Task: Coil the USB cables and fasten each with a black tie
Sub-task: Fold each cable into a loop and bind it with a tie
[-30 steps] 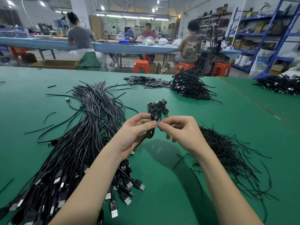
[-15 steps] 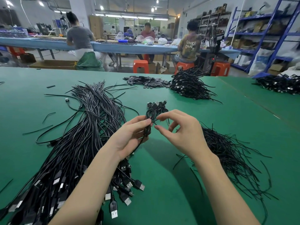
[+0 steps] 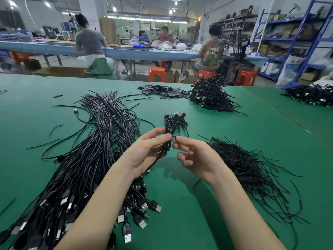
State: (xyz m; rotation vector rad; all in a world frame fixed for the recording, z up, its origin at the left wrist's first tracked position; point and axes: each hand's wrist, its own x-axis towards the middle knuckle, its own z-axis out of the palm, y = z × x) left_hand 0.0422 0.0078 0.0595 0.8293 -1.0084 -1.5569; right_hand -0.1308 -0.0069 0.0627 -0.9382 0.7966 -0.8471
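My left hand [image 3: 146, 150] grips a coiled black USB cable [image 3: 169, 129] upright above the green table [image 3: 207, 222], thumb and fingers pinching its middle. My right hand [image 3: 196, 156] pinches a thin black tie [image 3: 175, 138] wrapped at the coil's waist with thumb and forefinger, the other fingers spread. A large bundle of loose USB cables [image 3: 86, 159] lies to the left, plugs toward me. A heap of black ties [image 3: 252, 168] lies to the right. Just behind the held coil rest a few tied coils [image 3: 177, 117].
A pile of finished coils [image 3: 210, 96] and a flat heap of dark pieces [image 3: 162, 91] sit at the table's far side. Another cable pile [image 3: 311, 95] lies far right. Stray ties dot the left. People sit at a blue bench behind; orange stools, blue shelving.
My right hand has turned over around the coil's middle, winding the tie, and its fingers now spread with the palm facing me. The coil stays in my left hand.
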